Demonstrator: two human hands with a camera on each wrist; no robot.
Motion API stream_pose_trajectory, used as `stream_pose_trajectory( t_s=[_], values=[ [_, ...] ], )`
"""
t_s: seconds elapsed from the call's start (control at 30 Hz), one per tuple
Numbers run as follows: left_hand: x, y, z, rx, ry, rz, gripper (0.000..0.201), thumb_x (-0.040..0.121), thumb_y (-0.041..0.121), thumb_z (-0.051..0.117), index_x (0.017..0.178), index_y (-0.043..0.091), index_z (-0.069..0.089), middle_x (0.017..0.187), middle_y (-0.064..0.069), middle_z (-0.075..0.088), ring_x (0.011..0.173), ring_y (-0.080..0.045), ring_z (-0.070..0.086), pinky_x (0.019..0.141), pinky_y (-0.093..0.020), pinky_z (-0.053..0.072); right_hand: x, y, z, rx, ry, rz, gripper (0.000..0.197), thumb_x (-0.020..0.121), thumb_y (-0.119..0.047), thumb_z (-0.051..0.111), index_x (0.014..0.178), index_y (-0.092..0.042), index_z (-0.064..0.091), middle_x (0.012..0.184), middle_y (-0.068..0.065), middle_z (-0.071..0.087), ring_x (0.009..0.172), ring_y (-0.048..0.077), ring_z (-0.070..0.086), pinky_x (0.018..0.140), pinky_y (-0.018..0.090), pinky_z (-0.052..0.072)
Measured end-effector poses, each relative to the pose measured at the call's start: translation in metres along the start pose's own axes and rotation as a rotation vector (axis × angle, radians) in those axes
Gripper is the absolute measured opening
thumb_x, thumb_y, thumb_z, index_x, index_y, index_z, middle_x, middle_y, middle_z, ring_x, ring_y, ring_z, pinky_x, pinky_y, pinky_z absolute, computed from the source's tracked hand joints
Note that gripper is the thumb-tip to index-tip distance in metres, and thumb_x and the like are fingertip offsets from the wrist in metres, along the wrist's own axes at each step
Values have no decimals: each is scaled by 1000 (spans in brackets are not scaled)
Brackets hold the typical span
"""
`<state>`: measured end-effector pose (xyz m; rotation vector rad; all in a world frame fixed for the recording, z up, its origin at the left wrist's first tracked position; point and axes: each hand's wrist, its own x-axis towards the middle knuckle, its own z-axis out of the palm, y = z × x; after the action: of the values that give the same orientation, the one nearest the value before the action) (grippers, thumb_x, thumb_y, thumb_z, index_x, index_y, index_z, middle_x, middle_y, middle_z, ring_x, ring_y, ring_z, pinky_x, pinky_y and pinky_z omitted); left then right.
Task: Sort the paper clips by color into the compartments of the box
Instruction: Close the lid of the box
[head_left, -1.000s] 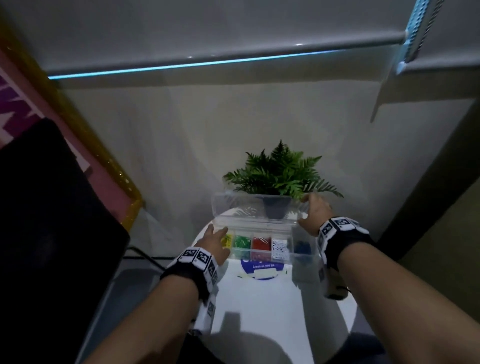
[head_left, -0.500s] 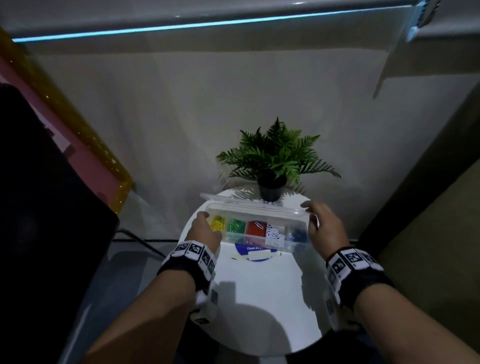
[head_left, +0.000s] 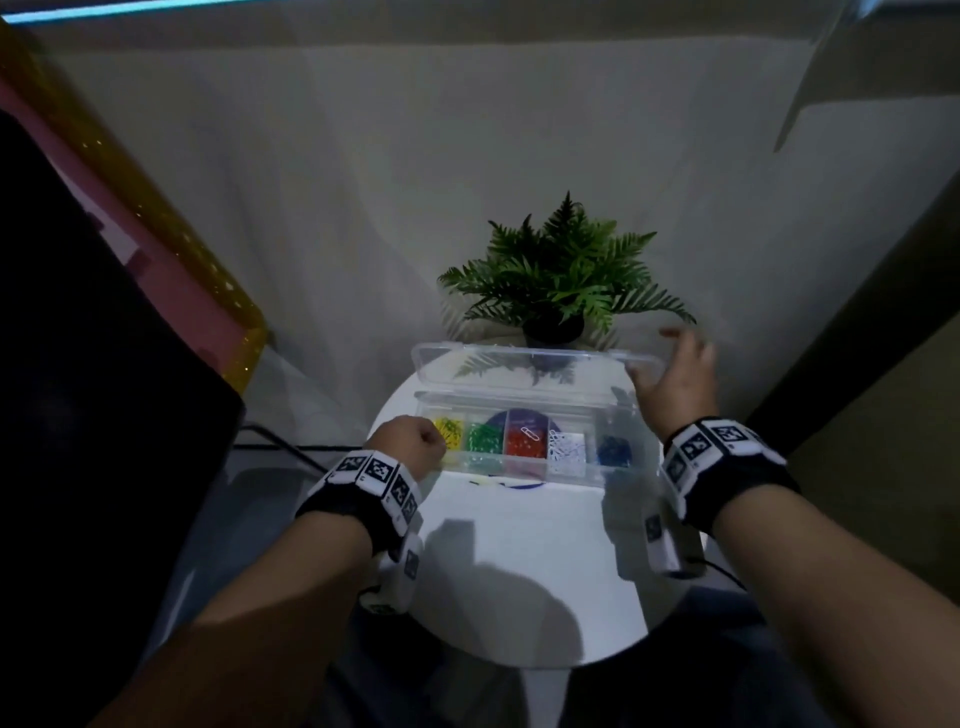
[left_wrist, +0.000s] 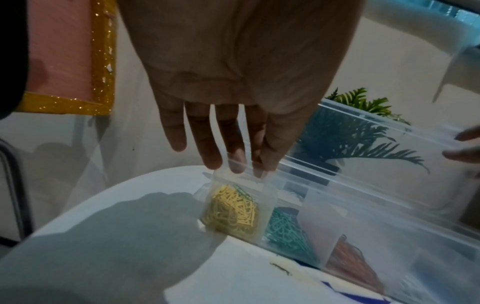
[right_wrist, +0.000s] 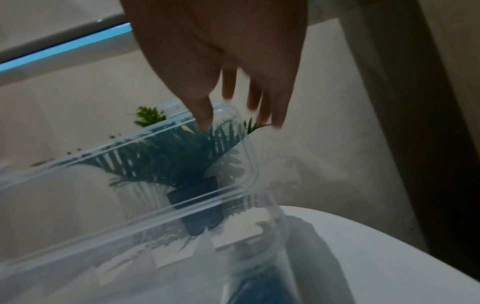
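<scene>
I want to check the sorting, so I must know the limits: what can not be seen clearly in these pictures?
- Right hand: blurred in head and right wrist views; whether it grips the clear plastic lid is unclear.
- Blue paper clips: dark in the head view, smeared in the right wrist view.
- Left hand fingertips: hidden behind the knuckles in the head view.
- Single clips in the clear plastic compartment box: too small to count.
</scene>
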<state>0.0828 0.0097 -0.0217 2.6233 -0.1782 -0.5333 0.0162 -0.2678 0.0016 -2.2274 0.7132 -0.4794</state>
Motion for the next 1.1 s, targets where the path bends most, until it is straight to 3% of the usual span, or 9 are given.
stream_pose_trajectory(
  t_s=[0.1, 0.2, 0.33, 0.47, 0.63, 0.73, 0.83, 0.97, 1.1],
  values=[
    [1, 1, -1, -14, -5, 6, 12, 85, 21, 60, 81, 16, 71, 98, -8, 72, 95, -24, 63, 83, -29, 50, -14, -16, 9, -104, 164, -204, 20, 77, -12, 62, 94, -6, 53, 101, 18, 53, 91, 37, 54, 82, 42, 42],
    [2, 2, -1, 1, -27, 14, 12, 82, 20, 61, 71, 21, 66, 93, -5, 72, 91, -22, 64, 80, -29, 51, -34, -26, 34, -208, -69, -438, 6, 76, -16, 60, 74, -12, 56, 77, 10, 62, 79, 34, 57, 76, 38, 42],
    [5, -1, -2, -42, -93, 25, 10, 79, 21, 65, 69, 20, 68, 87, -4, 73, 87, -19, 66, 76, -27, 51, -35, -35, 64, -323, -425, -486, 15, 85, -16, 54, 96, -11, 63, 100, 12, 66, 97, 33, 59, 84, 38, 43],
    [6, -2, -3, -48, -151, 16, 11, 76, 15, 65, 79, 12, 76, 88, -7, 74, 84, -18, 65, 74, -20, 46, -15, -45, 88, -747, -692, -460, 22, 88, -15, 51, 106, -14, 63, 111, 12, 65, 104, 31, 60, 90, 35, 45],
    [11, -6, -2, -48, -160, 21, 18, 76, 20, 69, 88, 9, 76, 95, -9, 73, 96, -22, 65, 91, -31, 51, -7, -48, 103, -1014, -719, -551, 18, 89, -12, 47, 100, -14, 61, 105, 7, 67, 103, 25, 60, 108, 40, 27],
    [9, -4, -3, -41, -190, 64, 14, 70, 25, 66, 74, 13, 73, 78, -19, 63, 82, -19, 62, 84, -29, 51, -9, -42, 106, -1050, -716, -564, 24, 91, -9, 38, 102, -14, 60, 107, 7, 67, 104, 24, 60, 110, 39, 22],
    [10, -3, -2, 24, -171, 89, 13, 56, 28, 48, 63, 17, 49, 68, -4, 44, 72, -14, 50, 70, -24, 45, -8, -37, 109, -1039, -676, -571, 24, 90, -11, 38, 100, -16, 59, 102, 6, 69, 99, 23, 62, 110, 37, 21],
    [9, -1, -3, 46, -187, 88, 13, 54, 27, 46, 62, 17, 47, 67, -2, 47, 70, -17, 54, 69, -25, 48, -7, -32, 109, -998, -689, -554, 21, 90, -16, 42, 101, -17, 59, 102, 5, 69, 100, 22, 62, 110, 37, 20],
    [4, 2, -5, 17, -195, 40, 17, 55, 30, 47, 63, 18, 57, 72, -7, 59, 88, -26, 67, 81, -30, 53, -6, -27, 98, -833, -717, -513, 22, 92, -30, 45, 100, -18, 62, 105, 6, 68, 105, 24, 60, 104, 36, 26]
  ],
)
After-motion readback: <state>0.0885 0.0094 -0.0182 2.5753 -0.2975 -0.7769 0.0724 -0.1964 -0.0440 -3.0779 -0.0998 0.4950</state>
